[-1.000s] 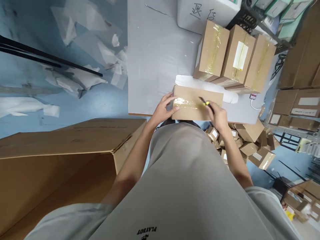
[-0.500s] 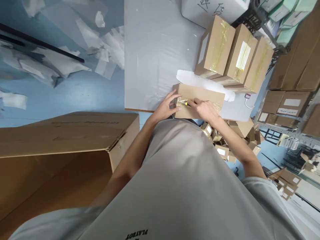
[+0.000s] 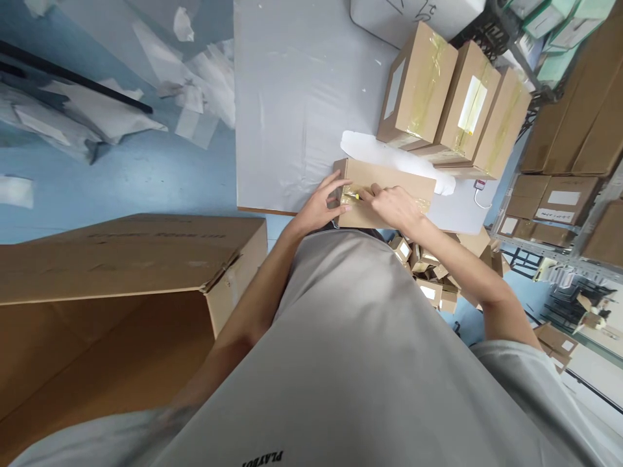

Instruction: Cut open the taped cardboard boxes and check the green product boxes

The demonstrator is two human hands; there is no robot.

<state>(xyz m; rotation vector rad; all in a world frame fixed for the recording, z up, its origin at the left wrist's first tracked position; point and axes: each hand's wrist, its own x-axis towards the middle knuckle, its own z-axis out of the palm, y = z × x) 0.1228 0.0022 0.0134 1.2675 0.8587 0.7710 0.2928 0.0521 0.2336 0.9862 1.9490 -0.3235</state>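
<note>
A taped cardboard box [image 3: 387,173] lies at the near edge of the grey-topped table, in front of my body. Across its left end my left hand [image 3: 317,206] rests with fingers and thumb spread apart, the fingertips touching the top. My right hand [image 3: 395,206] is closed over the top of the box around a small box cutter [image 3: 357,196]. Only the yellow end of the cutter shows, over the clear tape [image 3: 348,192] near the left end; the rest is hidden by the fingers.
Three taped cartons [image 3: 422,87] stand behind the box at the right, beside a white container [image 3: 389,19]. White wrap [image 3: 384,152] lies behind the box. A large carton [image 3: 131,253] is open at my left. Small boxes [image 3: 428,272] pile below the table; shelves [image 3: 559,201] stand right.
My right hand and the box cutter have moved slightly left along the tape, toward the box's left end. My left hand keeps its place on the box. The whole view has shifted a little.
</note>
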